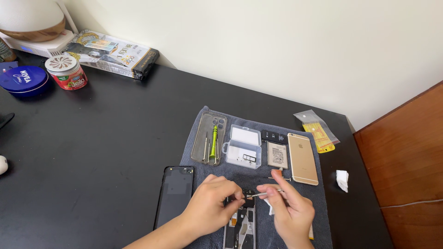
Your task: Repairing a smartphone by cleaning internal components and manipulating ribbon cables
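Observation:
An opened phone (241, 226) lies on a grey cloth mat (194, 138) near the table's front edge, its inner parts showing. My left hand (210, 205) rests on the phone's upper left corner with fingers pinched against it. My right hand (288, 210) holds thin metal tweezers (260, 194), their tip pointing left at the top of the phone.
On the mat lie a clear phone case with small screwdrivers (211, 138), a clear plastic parts box (243, 146), a battery (277, 155) and a gold phone back (302, 158). A black phone (174, 193) lies at the left. Jars, a box and bags stand farther off.

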